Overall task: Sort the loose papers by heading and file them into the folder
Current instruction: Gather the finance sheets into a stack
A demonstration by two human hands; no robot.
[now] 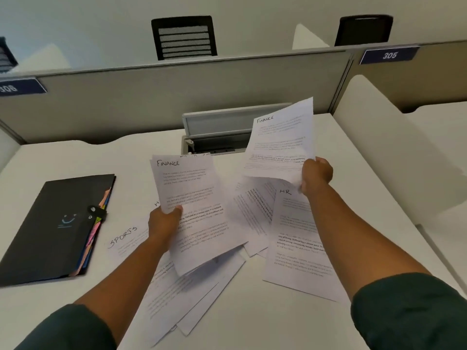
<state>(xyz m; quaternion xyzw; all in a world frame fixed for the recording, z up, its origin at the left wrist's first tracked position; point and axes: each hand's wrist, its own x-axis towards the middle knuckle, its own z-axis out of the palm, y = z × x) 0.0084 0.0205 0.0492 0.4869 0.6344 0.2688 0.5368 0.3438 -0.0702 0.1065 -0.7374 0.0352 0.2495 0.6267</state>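
Note:
My left hand (pixel 163 221) grips a small stack of white sheets headed FINANCE (pixel 194 198), held tilted above the desk. My right hand (pixel 317 176) pinches the lower edge of another sheet headed FINANCE (pixel 280 142), lifted upright to the right. Beneath both lie several loose papers: one headed HR (pixel 298 238) under my right forearm, one headed SPORTS (pixel 126 239) left of my left wrist, and more fanned out near the front edge (pixel 192 294). A black expanding folder (pixel 58 223) with coloured tabs lies shut on the left of the desk.
The white desk (pixel 265 324) is bounded by a grey partition (pixel 151 97) at the back and a white divider (pixel 394 147) on the right. A grey cable tray (pixel 217 132) stands open at the back centre. Two black chairs show beyond the partition.

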